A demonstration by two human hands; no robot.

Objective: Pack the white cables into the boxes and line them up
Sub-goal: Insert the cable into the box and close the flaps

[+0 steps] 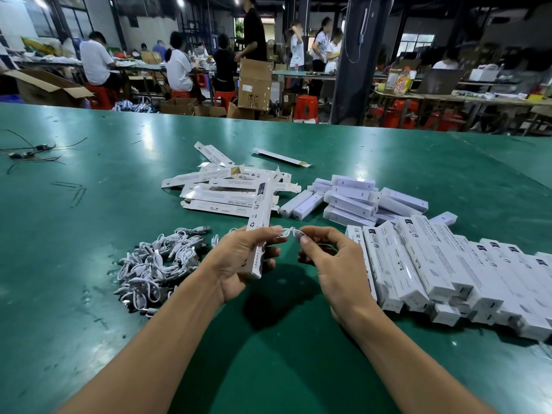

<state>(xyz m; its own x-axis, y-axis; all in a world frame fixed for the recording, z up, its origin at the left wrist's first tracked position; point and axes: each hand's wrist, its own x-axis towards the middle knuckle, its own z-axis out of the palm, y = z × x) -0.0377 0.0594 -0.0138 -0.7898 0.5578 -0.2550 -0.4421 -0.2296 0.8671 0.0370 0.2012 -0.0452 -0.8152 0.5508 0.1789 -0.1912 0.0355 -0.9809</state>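
Fingers of the left hand point(239, 258) curl around a long white box point(259, 231) held up on end, and the right hand point(331, 258) pinches a small white cable point(291, 233) right next to the left fingertips. Left of the left hand is a heap of white cables point(158, 264) on the green table point(89, 204). Past both hands is a messy pile of flat boxes point(227, 189), and right of the right hand is a row of packed boxes point(448, 264), side by side.
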